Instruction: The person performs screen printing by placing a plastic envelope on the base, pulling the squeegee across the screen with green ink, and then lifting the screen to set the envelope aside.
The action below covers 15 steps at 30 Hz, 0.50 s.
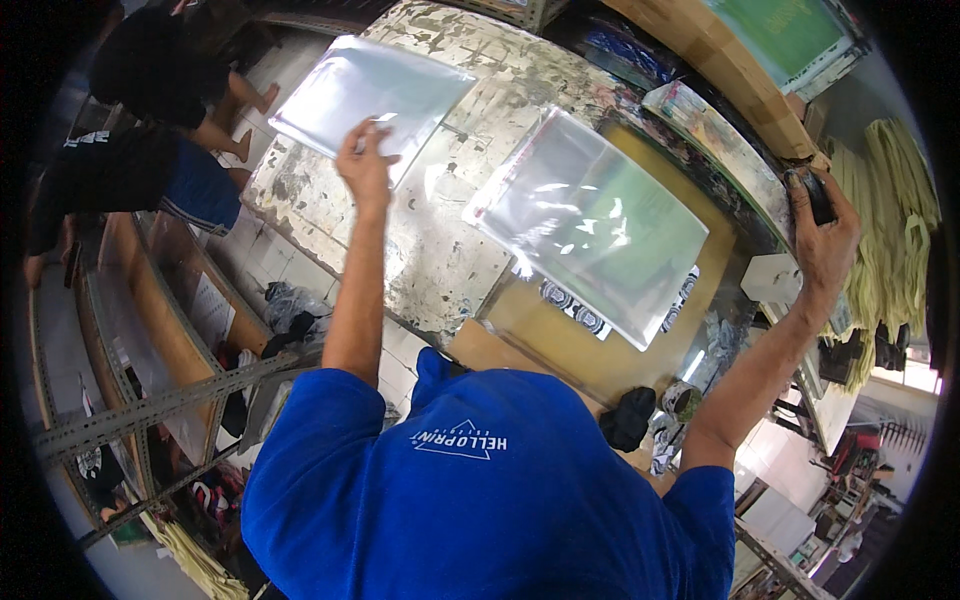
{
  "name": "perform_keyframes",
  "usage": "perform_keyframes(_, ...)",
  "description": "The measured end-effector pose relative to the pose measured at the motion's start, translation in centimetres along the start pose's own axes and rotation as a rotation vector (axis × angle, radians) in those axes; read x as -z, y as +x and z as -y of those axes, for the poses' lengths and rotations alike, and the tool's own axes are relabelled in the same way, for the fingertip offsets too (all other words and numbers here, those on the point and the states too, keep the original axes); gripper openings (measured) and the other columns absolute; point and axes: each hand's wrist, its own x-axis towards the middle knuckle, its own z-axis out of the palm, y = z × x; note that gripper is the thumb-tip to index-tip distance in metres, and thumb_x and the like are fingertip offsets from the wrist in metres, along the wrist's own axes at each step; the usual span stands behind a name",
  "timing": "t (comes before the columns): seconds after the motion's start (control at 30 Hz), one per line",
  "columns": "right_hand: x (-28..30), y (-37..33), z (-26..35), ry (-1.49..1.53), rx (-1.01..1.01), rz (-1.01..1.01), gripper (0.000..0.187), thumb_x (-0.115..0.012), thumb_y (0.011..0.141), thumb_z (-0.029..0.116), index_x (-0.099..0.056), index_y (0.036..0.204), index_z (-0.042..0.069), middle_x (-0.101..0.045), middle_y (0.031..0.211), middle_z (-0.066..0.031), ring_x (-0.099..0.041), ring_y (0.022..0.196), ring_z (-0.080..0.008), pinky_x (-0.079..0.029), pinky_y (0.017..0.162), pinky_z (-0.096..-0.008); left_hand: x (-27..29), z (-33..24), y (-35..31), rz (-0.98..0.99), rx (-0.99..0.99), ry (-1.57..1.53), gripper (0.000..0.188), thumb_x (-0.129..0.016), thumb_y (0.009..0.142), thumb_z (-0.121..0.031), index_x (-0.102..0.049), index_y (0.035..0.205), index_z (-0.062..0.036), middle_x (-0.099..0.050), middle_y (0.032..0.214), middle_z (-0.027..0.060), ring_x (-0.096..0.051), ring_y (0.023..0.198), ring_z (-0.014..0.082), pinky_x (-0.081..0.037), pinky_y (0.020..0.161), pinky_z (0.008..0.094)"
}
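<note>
Toward 11 o'clock from mid-view, the person's left hand [366, 172], fingers half curled, is over the near edge of the clear plastic sheeting [345, 85] on the paint-stained worktop [415, 260]; whether it pinches film cannot be told, but a light edge hold would likely avoid creases. At 2 o'clock, a glossy clear sheet [640, 215] overlaps black-and-white patterned pieces [575, 310] and is best kept flat, while toward 3 o'clock the right hand [828, 240] grips a dark object [822, 195], best kept off the film.

Paint-stained tbl [415, 250] w/ L clr sheets [375, 88] & R clr sheets [590, 230]
</note>
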Motion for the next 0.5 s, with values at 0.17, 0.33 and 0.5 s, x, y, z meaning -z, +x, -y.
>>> perform_keyframes(0.17, -0.2, 0.0, 0.0, -0.051, 0.024, -0.032, 0.03, -0.077, 0.088, 0.021, -0.072, 0.111, 0.002, -0.072, 0.086, -0.0114, -0.065, 0.079, -0.0176, -0.05, 0.077, -0.0304, 13.5, 5.7, 10.6, -0.256, -0.179, 0.011, 0.017, -0.061, 0.099, -0.009, -0.068, 0.112, 0.0003, -0.073, 0.1, 0.0092, -0.071, 0.085, 0.0166, -0.053, 0.053, 0.0267)
perform_keyframes(0.33, -0.1, -0.2, -1.8, -0.017, 0.038, -0.039, 0.033, -0.078, 0.088, 0.022, -0.072, 0.114, 0.002, -0.073, 0.092, -0.0131, -0.066, 0.083, -0.0187, -0.051, 0.08, -0.031, 20.1, 5.6, 13.3, -0.458, -0.025, 0.042, 0.016, -0.065, 0.097, -0.01, -0.066, 0.107, 0.0019, -0.073, 0.099, 0.0099, -0.072, 0.081, 0.0191, -0.049, 0.05, 0.0263)
perform_keyframes(0.5, 0.0, -0.1, -1.5, -0.074, 0.011, -0.022, 0.036, -0.079, 0.087, 0.023, -0.072, 0.116, 0.002, -0.074, 0.095, -0.0141, -0.068, 0.087, -0.0188, -0.052, 0.082, -0.0327, 27.5, 9.5, 17.3, -0.641, -0.029, 0.032, 0.013, -0.064, 0.096, -0.008, -0.066, 0.105, 0.001, -0.071, 0.092, 0.0092, -0.07, 0.076, 0.019, -0.052, 0.056, 0.0286)
